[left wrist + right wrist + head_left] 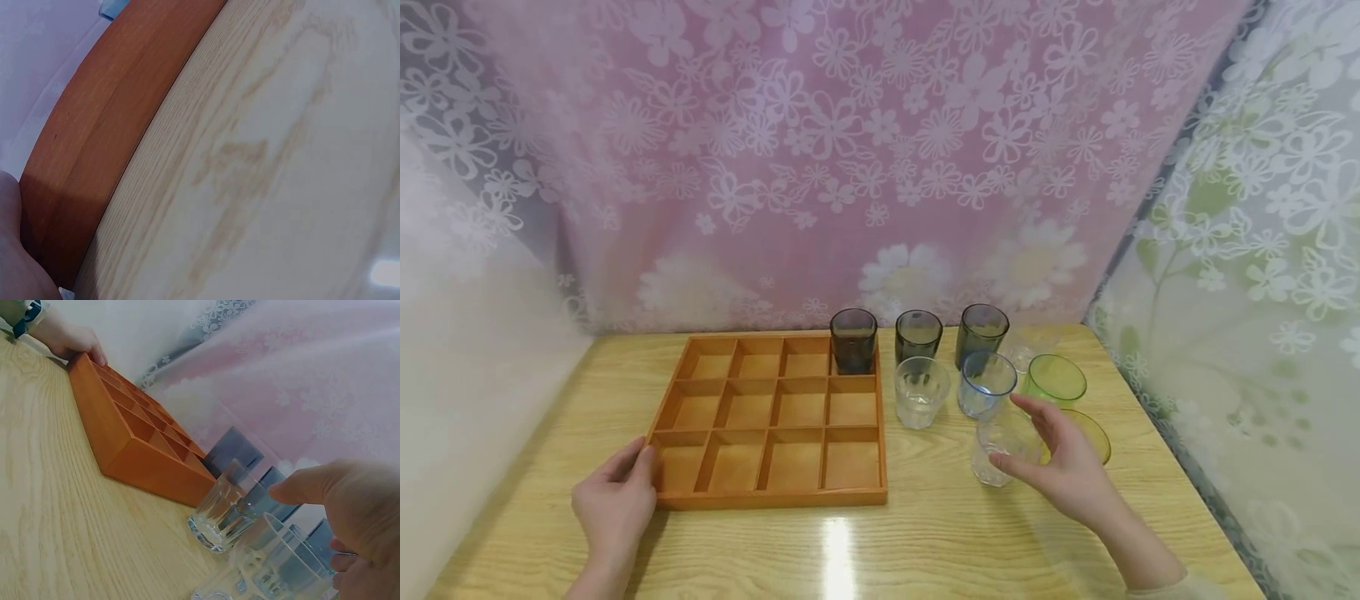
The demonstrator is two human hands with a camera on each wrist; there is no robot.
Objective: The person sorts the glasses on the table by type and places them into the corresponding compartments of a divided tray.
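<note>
My left hand (616, 497) grips the left wall of an orange-brown wooden compartment tray (767, 500), close to its front corner. My right hand (1067, 468) hovers at a clear glass (988, 468), thumb and fingers spread wide apart; whether it touches the glass I cannot tell. Behind that glass stands a blue-tinted glass with a blue rim (987, 392). A yellow glass (1093, 433) is partly hidden by the right hand, and a green glass (1057, 379) is just behind it. One dark grey glass (853, 343) stands in the tray's back right compartment.
Two more dark glasses, one shorter (917, 337) and one taller (981, 333), stand right of the tray. Another clear glass (921, 396) is in front of them. A faint clear glass (1021, 354) stands farther back. Flowered curtains (880, 167) hang behind the wooden table (760, 554).
</note>
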